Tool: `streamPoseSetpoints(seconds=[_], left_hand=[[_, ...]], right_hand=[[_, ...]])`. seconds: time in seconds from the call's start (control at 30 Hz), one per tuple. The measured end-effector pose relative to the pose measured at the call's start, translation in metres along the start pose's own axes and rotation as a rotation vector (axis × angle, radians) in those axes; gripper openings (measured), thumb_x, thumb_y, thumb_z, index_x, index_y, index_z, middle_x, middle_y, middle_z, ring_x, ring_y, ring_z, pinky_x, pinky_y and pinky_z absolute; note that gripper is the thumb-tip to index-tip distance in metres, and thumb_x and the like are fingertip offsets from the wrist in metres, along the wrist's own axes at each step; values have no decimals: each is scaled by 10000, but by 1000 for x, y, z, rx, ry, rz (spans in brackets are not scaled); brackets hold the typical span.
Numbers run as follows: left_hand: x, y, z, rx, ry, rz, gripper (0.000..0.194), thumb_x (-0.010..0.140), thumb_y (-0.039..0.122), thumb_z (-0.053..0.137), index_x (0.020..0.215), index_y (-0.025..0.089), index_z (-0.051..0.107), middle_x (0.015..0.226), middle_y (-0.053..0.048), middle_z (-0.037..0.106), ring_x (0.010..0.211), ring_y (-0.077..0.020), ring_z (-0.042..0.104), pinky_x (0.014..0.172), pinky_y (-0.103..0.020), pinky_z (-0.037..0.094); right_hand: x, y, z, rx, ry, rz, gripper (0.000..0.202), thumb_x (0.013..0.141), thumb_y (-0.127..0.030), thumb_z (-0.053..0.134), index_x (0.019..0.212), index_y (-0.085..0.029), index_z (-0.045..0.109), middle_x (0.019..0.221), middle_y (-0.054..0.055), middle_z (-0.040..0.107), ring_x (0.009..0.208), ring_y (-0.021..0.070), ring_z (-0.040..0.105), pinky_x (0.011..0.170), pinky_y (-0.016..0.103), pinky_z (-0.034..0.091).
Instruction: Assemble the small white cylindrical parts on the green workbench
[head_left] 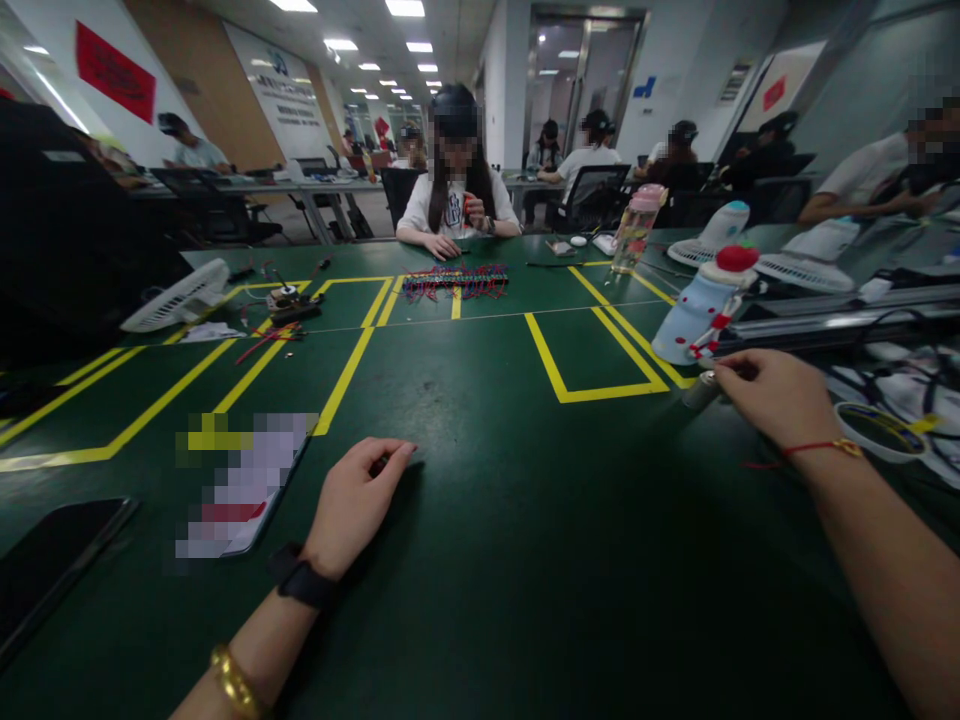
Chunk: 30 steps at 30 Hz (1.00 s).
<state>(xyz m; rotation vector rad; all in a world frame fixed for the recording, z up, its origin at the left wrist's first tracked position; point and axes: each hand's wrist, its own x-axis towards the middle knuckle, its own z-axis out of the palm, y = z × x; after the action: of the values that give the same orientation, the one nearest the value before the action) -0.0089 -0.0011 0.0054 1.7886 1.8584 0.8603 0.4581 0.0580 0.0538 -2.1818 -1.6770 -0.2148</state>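
Note:
At the right, my right hand (780, 395) is closed in a pinch at the top of a small silver metal cylinder (700, 391). The cylinder stands tilted at the tabletop, slightly blurred, just in front of a blue bottle (679, 320) with a red strawberry-shaped top. My left hand (360, 500) rests on the green table (525, 560), left of the middle, with its fingers curled and thumb pressed against them. Whatever may be inside those fingers is hidden. A phone-like slab (251, 480), partly pixelated, lies left of that hand.
A dark phone (60, 550) lies at the left edge. Bundled red and blue wires (454, 283) sit before a seated person (457, 200) across the table. White fans (180, 297), a pink-lidded bottle (636, 230), a tape roll (879, 432) and tangled cables (900, 370) lie about. Yellow tape marks the tabletop.

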Motion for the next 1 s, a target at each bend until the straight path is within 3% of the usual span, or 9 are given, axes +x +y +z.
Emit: streamPoseSetpoints(seconds=[0.47,0.57,0.73,0.87,1.0], left_hand=[[0,1,0,-7,-17,-8,376,841,519,487,934,215,687,959,-39,675,854,-211,602,743,-323,448],[0,2,0,-13,-6,6,368,840,510,490,928,214,689,954,-38,679,852,-211,603,741,-318,449],[0,1,0,-9,-7,14,352,843,499,492,926,221,690,954,-34,680,855,-214,601,736,-320,446],[-1,1,-1,-11,-12,-1,356,844,510,492,933,222,683,959,-34,673,863,-216,600,745,-328,445],[-1,3,-2,-9,-37,-15,363,845,517,491,942,223,681,959,-31,664,861,-210,598,745,-328,445]], right_hand=[[7,12,6,124,-80,177,302,737,-422,608,843,-155,701,860,127,664,767,179,554,690,324,366],[8,17,6,236,-112,182,290,719,-371,641,896,-156,720,889,128,673,780,176,571,714,331,379],[9,26,5,551,-186,284,494,587,-406,755,985,-123,684,936,135,672,748,167,602,672,320,433],[8,28,9,495,-215,245,507,471,-331,821,899,-118,652,904,148,666,750,175,615,693,327,441],[3,28,15,473,-157,217,452,481,-273,822,856,-151,602,880,124,671,787,173,640,714,293,463]])
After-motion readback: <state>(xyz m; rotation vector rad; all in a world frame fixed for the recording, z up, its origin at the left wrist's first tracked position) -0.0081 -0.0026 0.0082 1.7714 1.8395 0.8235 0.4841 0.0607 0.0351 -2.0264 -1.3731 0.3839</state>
